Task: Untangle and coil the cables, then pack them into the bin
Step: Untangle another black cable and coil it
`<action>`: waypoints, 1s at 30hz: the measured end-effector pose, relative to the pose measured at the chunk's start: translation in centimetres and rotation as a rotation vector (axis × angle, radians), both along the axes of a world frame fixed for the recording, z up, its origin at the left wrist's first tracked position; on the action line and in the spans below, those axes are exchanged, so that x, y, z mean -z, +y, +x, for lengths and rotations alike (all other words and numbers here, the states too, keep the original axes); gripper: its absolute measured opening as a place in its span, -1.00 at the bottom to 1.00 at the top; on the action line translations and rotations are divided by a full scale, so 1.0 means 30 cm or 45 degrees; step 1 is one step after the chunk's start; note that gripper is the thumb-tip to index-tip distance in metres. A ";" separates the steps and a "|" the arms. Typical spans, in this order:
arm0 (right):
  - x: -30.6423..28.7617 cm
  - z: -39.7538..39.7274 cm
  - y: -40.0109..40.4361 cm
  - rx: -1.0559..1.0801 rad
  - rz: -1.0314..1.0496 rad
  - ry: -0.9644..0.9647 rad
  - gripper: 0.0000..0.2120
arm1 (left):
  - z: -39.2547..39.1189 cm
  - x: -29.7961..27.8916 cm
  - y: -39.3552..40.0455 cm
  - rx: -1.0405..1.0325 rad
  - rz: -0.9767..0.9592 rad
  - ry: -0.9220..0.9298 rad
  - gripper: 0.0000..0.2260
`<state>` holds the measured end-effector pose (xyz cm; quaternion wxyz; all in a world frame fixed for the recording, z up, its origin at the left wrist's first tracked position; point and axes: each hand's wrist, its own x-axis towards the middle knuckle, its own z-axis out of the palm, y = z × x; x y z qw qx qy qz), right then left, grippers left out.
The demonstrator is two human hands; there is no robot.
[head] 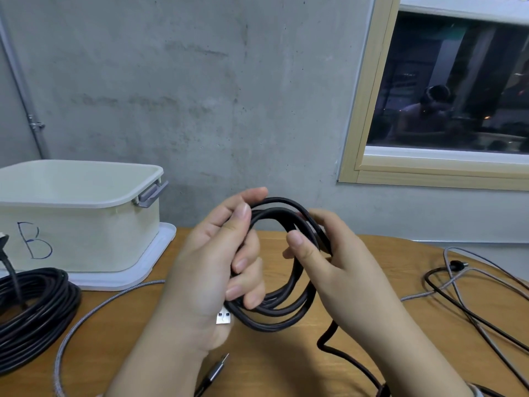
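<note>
Black cable coil gripped by both: left hand and right hand; bin lies left of coil, nearer left hand.

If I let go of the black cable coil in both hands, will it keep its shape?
Probably not. The black cable coil has nothing tying it and its loops already spread unevenly, so it would likely spring open. Its loose tail kinks on the wooden table, suggesting moderate stiffness.

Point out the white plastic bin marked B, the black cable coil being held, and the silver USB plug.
White plastic bin (86,239), head view: front wall.
Black cable coil (282,318), head view: bottom loops.
Silver USB plug (223,318), head view: metal shell.
</note>
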<state>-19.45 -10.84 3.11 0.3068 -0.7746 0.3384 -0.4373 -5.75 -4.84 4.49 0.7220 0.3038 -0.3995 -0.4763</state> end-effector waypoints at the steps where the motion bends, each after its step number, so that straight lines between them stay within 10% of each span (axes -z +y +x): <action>1: -0.002 -0.002 -0.003 0.009 -0.033 -0.035 -0.62 | 0.002 0.001 0.000 0.031 0.010 -0.025 -0.78; 23: -0.022 -0.075 -0.032 0.507 -0.376 -0.086 -0.84 | -0.015 0.022 0.012 0.638 0.009 -0.252 -0.66; 30: -0.023 -0.052 -0.033 0.363 -0.109 -0.046 -0.78 | -0.014 0.007 -0.004 0.119 0.023 -0.017 -0.84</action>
